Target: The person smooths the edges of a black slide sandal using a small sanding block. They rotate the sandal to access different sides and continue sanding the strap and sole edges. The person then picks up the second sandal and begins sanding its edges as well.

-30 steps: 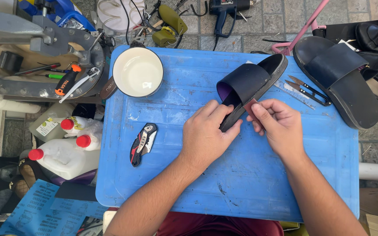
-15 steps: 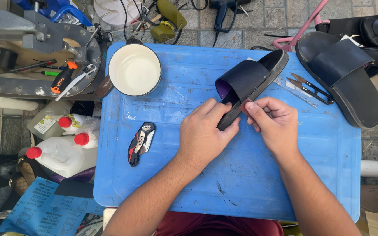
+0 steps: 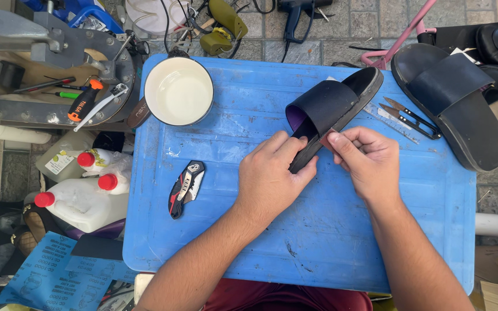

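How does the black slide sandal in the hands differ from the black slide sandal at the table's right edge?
The held black slide sandal is tipped on its side edge, gripped by the left hand and right hand; the other black slide sandal lies flat, sole down, untouched. The held one shows a purple lining. Both have broad dark straps.

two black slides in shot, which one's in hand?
The slide on the blue table, tilted on its edge, gripped by both hands. The other slide lies flat, untouched, at the table's right edge.

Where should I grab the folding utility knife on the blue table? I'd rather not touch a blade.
Take the folding utility knife across its middle, at the black-and-red handle, coming from above. It lies flat and folded on the blue table, apart from both hands, with free space on either long side. Whether any blade edge shows is too small to tell.
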